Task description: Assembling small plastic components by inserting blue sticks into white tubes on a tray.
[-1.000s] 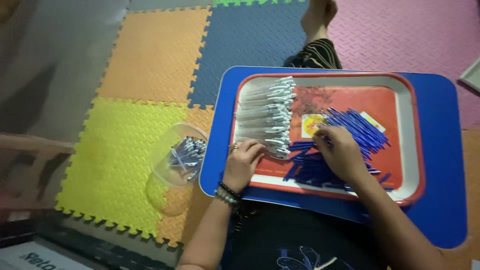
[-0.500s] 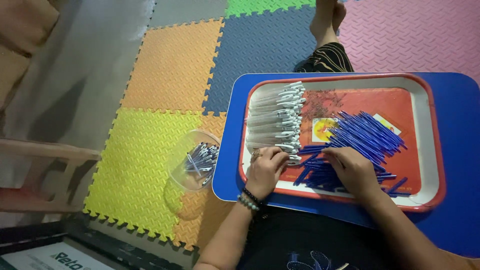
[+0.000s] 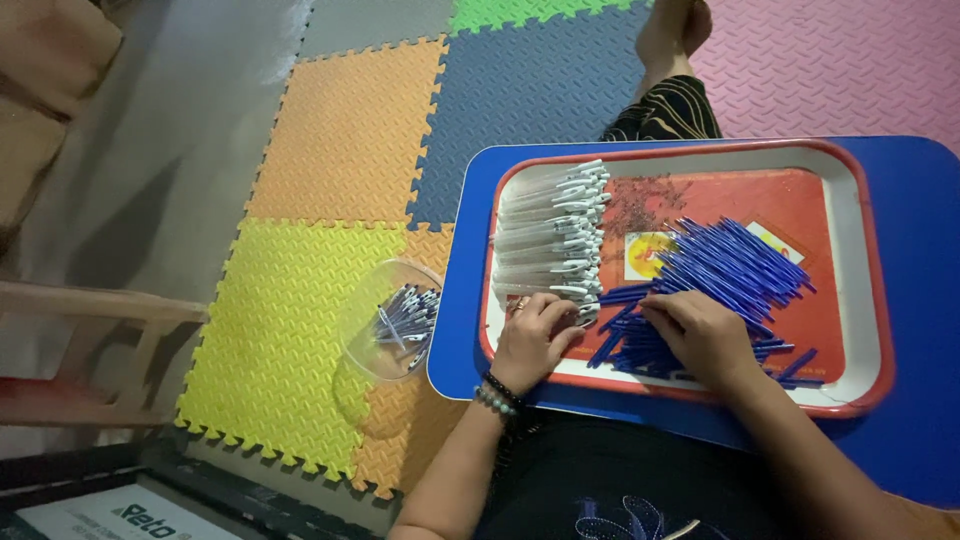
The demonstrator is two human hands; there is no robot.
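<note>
We see both forearms reaching up twd 12 o'clock. Left hand (image 3: 533,338) palm down, fingers curled, beaded bands at wrist. Right hand (image 3: 703,335) palm down at its 3 o'clock, fingers bent.

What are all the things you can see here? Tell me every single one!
Blue thin plastic pen refills: a big pile, too many to count, blue, right half of the tray.
White plastic pen barrels: a neat stack, too many to count, white, left side of the tray.
Red tray with a white rim: one, on the blue table.
Blue low table: one, over the person's lap.
Clear plastic bowl of small pen parts: one, see-through, on the floor mats left of the table.
Foam puzzle floor mats: several, yellow, orange, blue, green, pink, grey.
Wooden furniture piece: one, brown, far left.
Beaded bracelets: two, dark and pale, left wrist.
Bare foot: one, top.
Left hand: by the barrels.
Right hand: on the refills.
</note>
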